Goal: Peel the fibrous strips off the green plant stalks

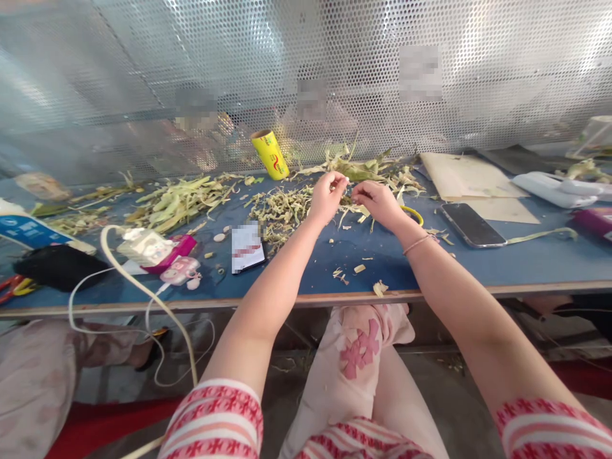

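Two bare hands meet over the blue counter, close together near its far side. The left hand has its fingertips pinched on a thin pale plant strip, and the right hand is curled beside it with its grip closed on the same strip, knuckles facing up. A thin bracelet sits on the right wrist.

Right under and behind the hands lies a heap of greenish-yellow stalk trimmings, with a second, longer pile further left. A yellow roll lies tilted at the back, against the perforated metal screen. A dark phone lies face up to the right of the hands, just in front of some tan paper sheets. On the left, a white cable loops across the counter edge near a pink case. Small scraps dot the counter between the forearms.
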`<state>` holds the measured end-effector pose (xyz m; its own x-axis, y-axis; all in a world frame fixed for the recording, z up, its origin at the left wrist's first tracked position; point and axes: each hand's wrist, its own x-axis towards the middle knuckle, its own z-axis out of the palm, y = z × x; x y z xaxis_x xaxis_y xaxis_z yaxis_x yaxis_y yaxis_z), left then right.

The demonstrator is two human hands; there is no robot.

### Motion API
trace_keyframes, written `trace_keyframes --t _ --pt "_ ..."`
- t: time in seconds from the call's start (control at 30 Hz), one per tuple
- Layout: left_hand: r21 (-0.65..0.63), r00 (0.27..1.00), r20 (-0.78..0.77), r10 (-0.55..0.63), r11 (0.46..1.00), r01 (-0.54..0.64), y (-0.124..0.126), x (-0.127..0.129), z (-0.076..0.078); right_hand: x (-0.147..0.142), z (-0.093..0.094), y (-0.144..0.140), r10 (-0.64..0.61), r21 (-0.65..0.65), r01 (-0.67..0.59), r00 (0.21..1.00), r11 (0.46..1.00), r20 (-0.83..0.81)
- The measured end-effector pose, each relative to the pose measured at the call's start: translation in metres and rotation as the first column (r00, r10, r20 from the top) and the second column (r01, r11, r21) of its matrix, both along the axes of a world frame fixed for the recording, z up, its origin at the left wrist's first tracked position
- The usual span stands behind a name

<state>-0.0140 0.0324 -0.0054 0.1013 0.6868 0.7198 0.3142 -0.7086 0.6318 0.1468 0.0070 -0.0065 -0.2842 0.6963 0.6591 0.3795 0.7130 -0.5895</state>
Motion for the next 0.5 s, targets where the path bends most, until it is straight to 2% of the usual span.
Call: trace_keyframes --t 0.1,0.2,0.37,0.5 --pt "-0.081 0.994 0.070 -0.087 0.992 0.092 -0.0055 0.0009 0.0048 0.0015 0.0018 -0.0016 -0.051 0.095 0.047 0.998 0.994 0.045" --pt "-0.137 0.979 0.126 -0.159 0.975 0.176 -0.0085 0.0018 0.0058 0.0023 0.0015 -0.0017 -0.075 0.091 0.071 0.996 0.993 0.041" --pt "-0.158 0.942 0.240 -0.233 0.948 0.275 -0.0067 0.0045 0.0015 0.0016 -0.0033 0.0020 -0.047 -0.028 0.046 0.998 0.999 -0.031" --pt "-0.127 0.896 0.293 -0.335 0.915 0.384 -0.0072 0.0054 -0.0005 0.0000 -0.0069 0.0058 -0.024 -0.152 0.005 0.992 0.988 -0.124"
